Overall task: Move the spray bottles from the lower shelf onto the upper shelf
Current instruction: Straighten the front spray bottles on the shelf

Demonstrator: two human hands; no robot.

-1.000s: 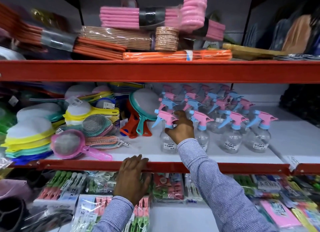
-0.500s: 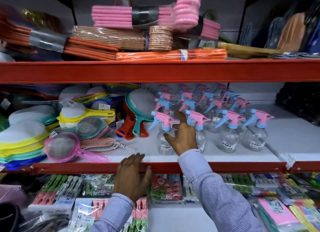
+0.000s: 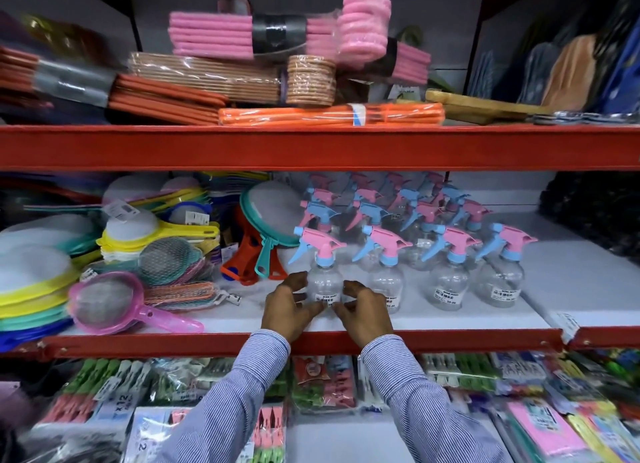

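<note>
We're on the front-left spray bottle (image 3: 323, 282), clear with a pink-and-blue trigger, upright at the front of the lower shelf (image 3: 450, 319), its white sticker too blurred to read. Our left hand (image 3: 289, 308) and right hand (image 3: 363, 312) cup it from both sides, fingers curled loosely and spread, touching or nearly touching the body; we cannot tell a firm grip. Beside it 3 more bottles (image 3: 446, 275) line the front row, one sticker ending "35.00", under the red upper shelf (image 3: 318, 147).

Clear spray bottles (image 3: 388, 279) with pink-and-blue triggers, red shelf edges (image 3: 311, 147), blue-striped sleeves (image 3: 415, 393)
</note>
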